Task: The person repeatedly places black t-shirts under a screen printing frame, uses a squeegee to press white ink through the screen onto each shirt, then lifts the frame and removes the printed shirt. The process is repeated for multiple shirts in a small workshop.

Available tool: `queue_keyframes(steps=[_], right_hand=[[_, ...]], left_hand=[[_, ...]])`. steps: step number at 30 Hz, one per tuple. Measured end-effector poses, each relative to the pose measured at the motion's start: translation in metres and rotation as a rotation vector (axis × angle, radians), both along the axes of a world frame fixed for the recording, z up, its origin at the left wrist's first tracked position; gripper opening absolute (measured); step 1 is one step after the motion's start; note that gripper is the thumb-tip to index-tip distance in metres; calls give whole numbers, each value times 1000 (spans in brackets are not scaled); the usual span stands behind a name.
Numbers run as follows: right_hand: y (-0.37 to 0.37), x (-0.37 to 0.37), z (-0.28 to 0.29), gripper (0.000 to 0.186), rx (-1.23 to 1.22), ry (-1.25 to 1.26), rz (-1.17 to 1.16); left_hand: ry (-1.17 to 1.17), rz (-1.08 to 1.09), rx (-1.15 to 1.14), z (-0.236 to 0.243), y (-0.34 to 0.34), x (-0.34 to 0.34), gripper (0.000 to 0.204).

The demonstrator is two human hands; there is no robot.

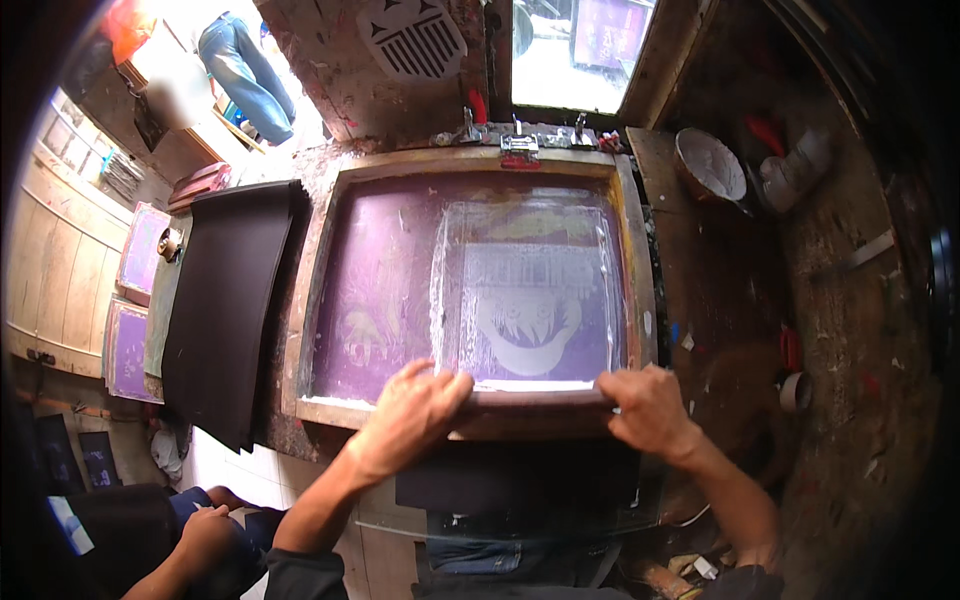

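Note:
My left hand (415, 405) and my right hand (645, 410) are closed on a long squeegee (530, 398) at the near edge of a wooden-framed screen (370, 280). The purple mesh carries a pale printed face design and a white band of ink along the squeegee. Clamps (519, 145) hold the far side of the frame. A black sheet (515, 475) shows below the near edge of the frame.
A stack of black sheets (225, 310) lies left of the screen, with small screens (130, 355) beyond. A bowl (708, 165) and tape roll (795, 392) sit to the right. A co-worker's hand (205, 530) is at lower left; another person's jeans (240, 80) show at upper left.

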State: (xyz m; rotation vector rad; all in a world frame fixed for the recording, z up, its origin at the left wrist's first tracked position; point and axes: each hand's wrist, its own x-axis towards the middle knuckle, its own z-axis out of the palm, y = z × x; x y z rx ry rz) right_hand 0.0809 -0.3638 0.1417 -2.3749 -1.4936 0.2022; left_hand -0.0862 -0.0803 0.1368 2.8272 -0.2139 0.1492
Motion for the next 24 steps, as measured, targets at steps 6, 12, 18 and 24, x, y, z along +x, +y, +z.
queue_keyframes(steps=[6,12,18,24], right_hand=[[33,66,-25,33,95,-245,-24],[121,185,0,38,80,-223,-58],[123,187,-28,36,226,-326,-45],[60,88,-25,31,83,-192,-23]], left_hand=[[-75,89,65,-17,29,64,23],[-95,90,126,2,118,198,34],[-313,210,-61,-23,99,197,38],[-198,218,-118,-32,42,96,40]])
